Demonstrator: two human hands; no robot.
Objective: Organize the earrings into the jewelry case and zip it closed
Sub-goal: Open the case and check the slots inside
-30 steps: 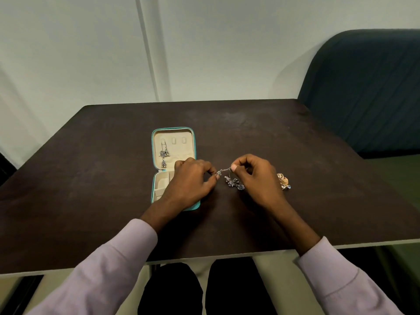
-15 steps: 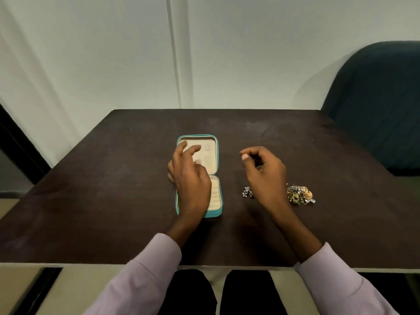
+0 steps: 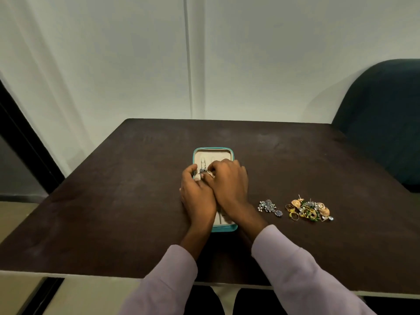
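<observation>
Both hands working at frame centre over the open jewelry case (image 3: 213,152): left hand (image 3: 196,194) bracing beside it, right hand (image 3: 229,183) fingers seemingly pinching a silver earring (image 3: 203,170). Best keeping the hook upright, seating gently.

The open jewelry case (image 3: 213,152) lies on the table (image 3: 113,201), near its middle. Both hands, the left hand (image 3: 197,192) and the right hand (image 3: 229,185), lie side by side over the case, touching. A dangling earring (image 3: 203,167) sits in the case's far half, just beyond the fingertips. Right of the case lies a silver earring cluster (image 3: 270,207), and further right a heap of mixed earrings (image 3: 310,210). A chair (image 3: 381,123) stands behind the table's right corner.
</observation>
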